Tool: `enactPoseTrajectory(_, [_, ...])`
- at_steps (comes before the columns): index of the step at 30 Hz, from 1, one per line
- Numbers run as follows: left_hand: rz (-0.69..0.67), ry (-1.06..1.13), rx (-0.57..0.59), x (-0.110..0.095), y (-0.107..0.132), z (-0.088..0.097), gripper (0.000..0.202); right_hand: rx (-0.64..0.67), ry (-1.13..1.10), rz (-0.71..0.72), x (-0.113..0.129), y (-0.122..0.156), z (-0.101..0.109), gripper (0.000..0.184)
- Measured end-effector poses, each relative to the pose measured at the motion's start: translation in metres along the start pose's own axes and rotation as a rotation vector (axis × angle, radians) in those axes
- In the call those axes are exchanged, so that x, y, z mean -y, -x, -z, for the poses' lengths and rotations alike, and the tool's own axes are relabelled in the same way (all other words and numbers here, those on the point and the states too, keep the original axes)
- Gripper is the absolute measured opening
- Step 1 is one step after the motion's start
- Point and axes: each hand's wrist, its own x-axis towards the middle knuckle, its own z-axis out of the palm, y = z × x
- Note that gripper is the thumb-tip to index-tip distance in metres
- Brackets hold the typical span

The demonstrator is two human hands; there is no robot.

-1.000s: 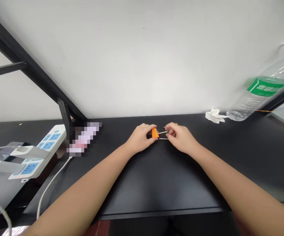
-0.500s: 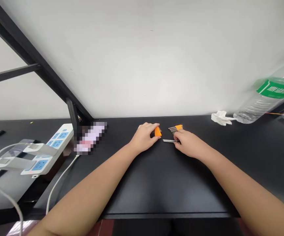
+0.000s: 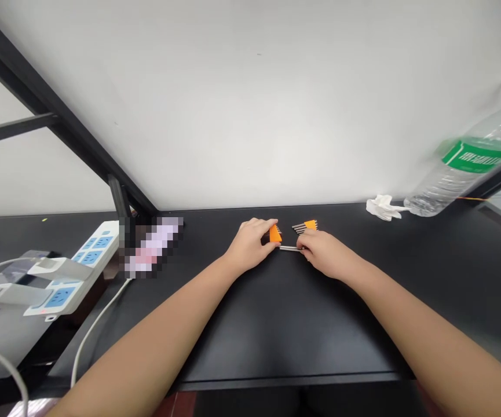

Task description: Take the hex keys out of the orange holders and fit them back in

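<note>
My left hand (image 3: pixel 250 246) is curled around a small orange holder (image 3: pixel 275 233) with thin metal pins sticking out of it, near the back of the black table (image 3: pixel 276 324). My right hand (image 3: pixel 324 253) is closed in a pinch on a thin silver metal rod (image 3: pixel 290 248) that lies between the two hands, its free end pointing toward the orange holder. Just behind my right hand, a second orange holder with several metal rods (image 3: pixel 306 226) lies on the table, untouched.
A crumpled white tissue (image 3: pixel 379 207) and a clear plastic bottle with a green label (image 3: pixel 463 165) are at the back right. White power strips with blue sockets (image 3: pixel 74 269) and white cables (image 3: pixel 98 324) lie on the left. A black frame post (image 3: pixel 120 202) stands at the back left.
One second ago both hands met at the orange holder. The right hand then drew away rightward with a rod, and the second orange holder now shows behind it. The rod has since come back toward the left hand.
</note>
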Motion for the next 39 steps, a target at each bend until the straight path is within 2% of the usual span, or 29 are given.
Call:
enactPoseTrajectory(4, [0.012, 0.003, -0.01, 0.001, 0.001, 0.0, 0.051, 0.012, 0.035, 0.009, 0.001, 0.001, 0.007, 0.016])
enactPoseTrajectory(10, [0.016, 0.012, -0.016, 0.001, 0.0, -0.001, 0.053, 0.056, 0.093, -0.057, -0.004, 0.004, 0.016, 0.026])
enactPoseTrajectory(14, [0.011, 0.016, -0.018, 0.0, 0.0, -0.001, 0.053, 0.036, 0.072, -0.101, -0.005, 0.006, 0.016, 0.02])
enactPoseTrajectory(19, [-0.009, 0.022, -0.012, 0.0, 0.001, -0.003, 0.052, 0.072, 0.027, -0.058, 0.005, 0.007, 0.01, 0.005])
enactPoseTrajectory(23, [-0.015, 0.033, -0.006, -0.001, 0.002, -0.003, 0.054, 0.087, 0.051, -0.027, 0.007, 0.007, 0.005, 0.015])
enactPoseTrajectory(26, [-0.038, 0.023, 0.001, -0.003, 0.003, -0.003, 0.054, 0.09, 0.026, -0.008, 0.008, 0.006, 0.006, 0.014])
enactPoseTrajectory(28, [-0.068, 0.022, 0.01, -0.006, 0.004, -0.004, 0.053, 0.042, -0.001, -0.007, 0.011, 0.006, 0.007, 0.009])
enactPoseTrajectory(33, [-0.135, 0.067, -0.016, -0.013, 0.007, -0.005, 0.051, -0.19, -0.161, 0.025, 0.018, 0.0, 0.003, 0.001])
enactPoseTrajectory(39, [-0.156, 0.064, -0.023, -0.015, 0.008, -0.005, 0.049, -0.231, -0.359, 0.031, 0.022, -0.006, -0.005, 0.006])
